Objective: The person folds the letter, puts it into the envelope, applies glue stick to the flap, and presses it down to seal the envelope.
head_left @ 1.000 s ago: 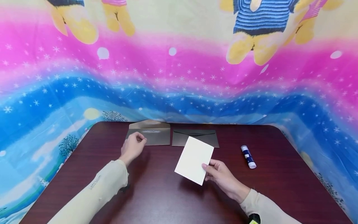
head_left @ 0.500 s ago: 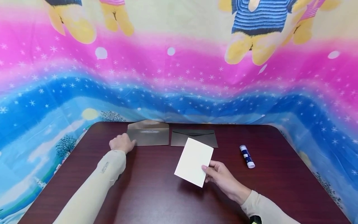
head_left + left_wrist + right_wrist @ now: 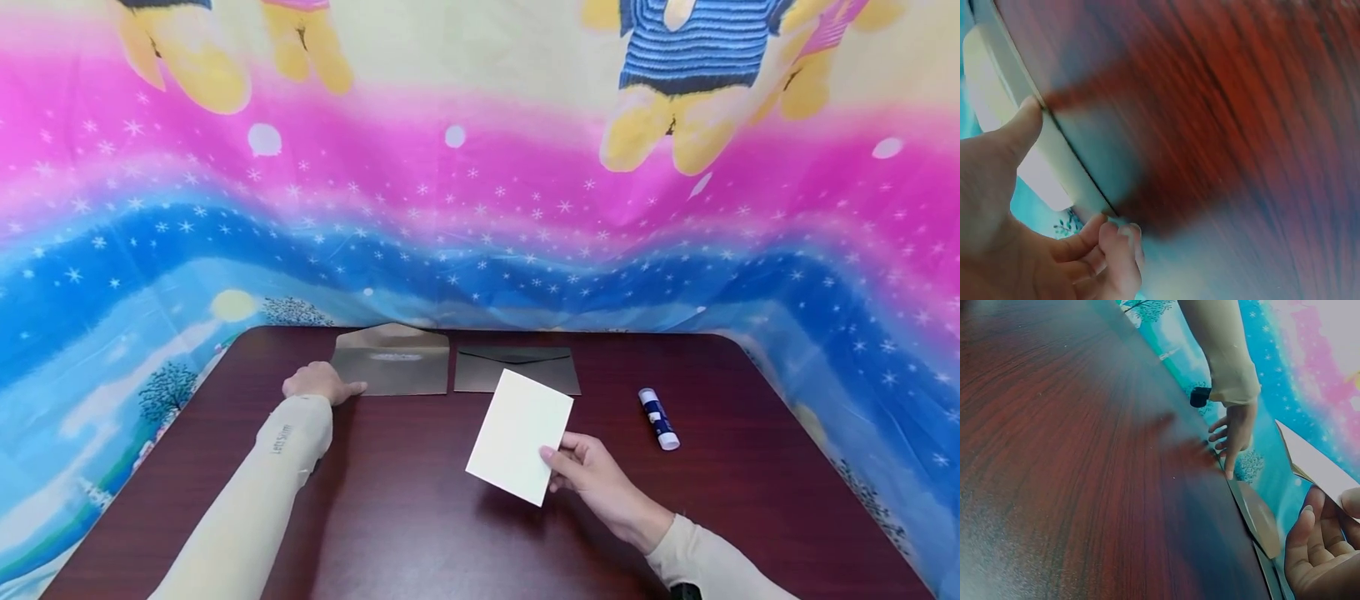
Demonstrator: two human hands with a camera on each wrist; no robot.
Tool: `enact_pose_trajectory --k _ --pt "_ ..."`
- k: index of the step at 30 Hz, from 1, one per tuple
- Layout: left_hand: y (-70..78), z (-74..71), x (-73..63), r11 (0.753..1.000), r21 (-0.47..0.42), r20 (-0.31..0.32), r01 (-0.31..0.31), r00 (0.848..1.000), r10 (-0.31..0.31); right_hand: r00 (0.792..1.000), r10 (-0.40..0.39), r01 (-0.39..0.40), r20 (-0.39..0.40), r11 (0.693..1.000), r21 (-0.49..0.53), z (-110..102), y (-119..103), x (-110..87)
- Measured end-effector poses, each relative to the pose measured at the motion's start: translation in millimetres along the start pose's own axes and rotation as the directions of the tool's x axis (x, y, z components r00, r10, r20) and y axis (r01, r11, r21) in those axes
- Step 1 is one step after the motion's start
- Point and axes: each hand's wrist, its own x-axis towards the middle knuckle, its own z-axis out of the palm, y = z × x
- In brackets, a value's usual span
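My right hand (image 3: 596, 475) pinches a blank white card (image 3: 519, 437) above the table, thumb on its face and fingers behind. In the right wrist view the card (image 3: 1322, 464) shows layered edges, like a folded card. My left hand (image 3: 318, 382) is at the left front corner of a grey-brown envelope (image 3: 405, 375) whose flap stands unfolded toward the back. In the left wrist view its thumb (image 3: 1030, 122) extends onto the envelope's near edge, and loosely bent fingers (image 3: 1113, 250) lie by the corner. A second envelope (image 3: 487, 379), flap folded down, lies to the right, partly behind the card.
A glue stick (image 3: 658, 419) with a blue and white label lies on the right of the dark red-brown table (image 3: 420, 517). A printed cloth (image 3: 480, 208) hangs along the table's back and sides.
My left hand has moved left and turned, coming down at the unfolded envelope's corner. That envelope has shifted slightly nearer and left. The right hand keeps the card almost where it was.
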Motion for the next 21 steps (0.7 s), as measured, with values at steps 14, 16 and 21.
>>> enact_pose_trajectory --k 14,16,21 --pt "-23.8 -7.9 2.9 0.765 -0.644 -0.039 -0.034 0.999 0.012 1.000 -0.001 0.001 0.000 1.000 -0.004 -2 -4 0.4" --pt "-22.6 -8.9 2.1 0.660 -0.748 -0.072 -0.069 0.997 0.022 1.000 0.000 0.000 -0.005 1.000 -0.005 -4 -5 0.3" --pt "-18.7 -15.4 -7.7 0.474 -0.877 -0.077 -0.077 0.997 0.019 1.000 0.006 -0.006 -0.022 1.000 -0.005 -6 -7 0.4"
